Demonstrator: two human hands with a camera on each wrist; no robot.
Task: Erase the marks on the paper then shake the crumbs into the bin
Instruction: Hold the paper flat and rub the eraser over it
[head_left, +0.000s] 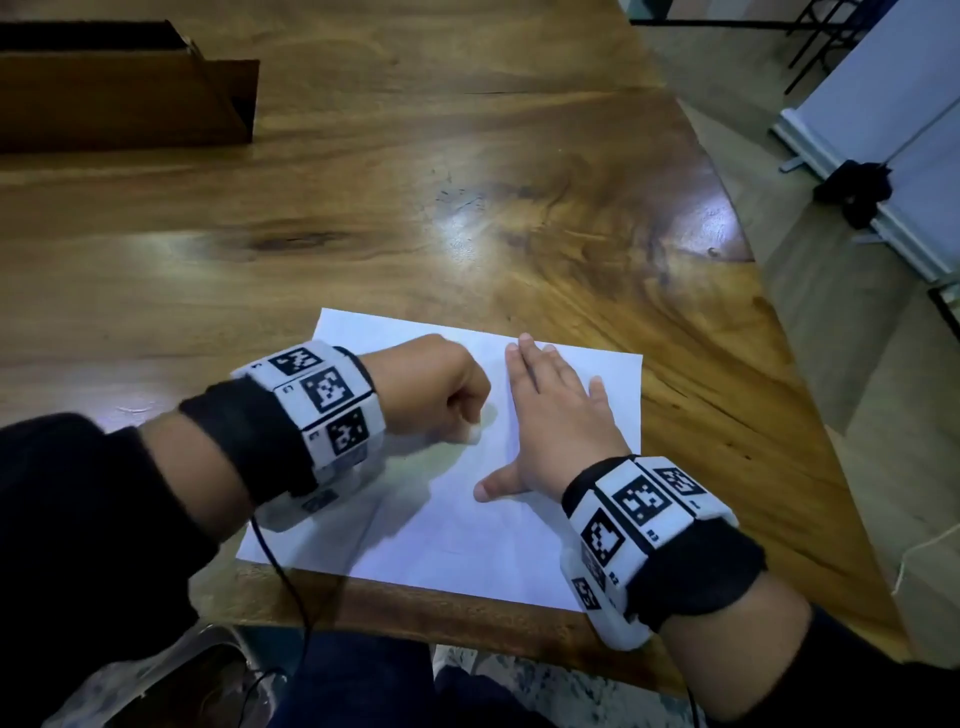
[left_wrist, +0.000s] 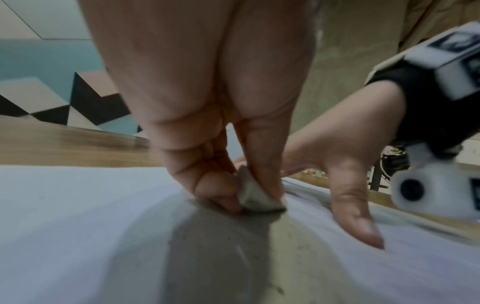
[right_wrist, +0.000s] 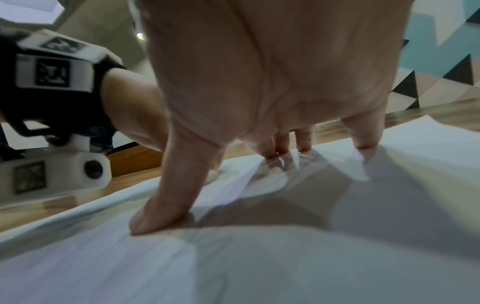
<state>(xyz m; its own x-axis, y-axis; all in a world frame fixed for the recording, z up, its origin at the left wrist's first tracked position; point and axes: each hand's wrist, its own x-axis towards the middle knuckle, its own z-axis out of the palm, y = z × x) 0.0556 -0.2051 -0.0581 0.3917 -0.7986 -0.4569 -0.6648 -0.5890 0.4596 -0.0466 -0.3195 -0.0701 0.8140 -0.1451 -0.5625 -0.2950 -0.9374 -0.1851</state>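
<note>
A white sheet of paper (head_left: 447, 530) lies near the front edge of the wooden table (head_left: 363, 218). My left hand (head_left: 441, 395) is curled over its upper middle and pinches a small white eraser (left_wrist: 255, 196) whose lower edge touches the paper (left_wrist: 91, 216). My right hand (head_left: 550, 415) lies flat on the sheet's right half with fingers straight and thumb spread toward the eraser. In the right wrist view the thumb and fingertips (right_wrist: 363, 142) press on the paper (right_wrist: 259, 267). Any marks on the sheet are too faint to tell.
A dark wooden box (head_left: 124, 88) stands at the table's far left. The table's right edge (head_left: 769, 322) curves away above the floor, where a white board stand (head_left: 883, 156) is set. A metal chair frame (head_left: 171, 680) shows below the front edge.
</note>
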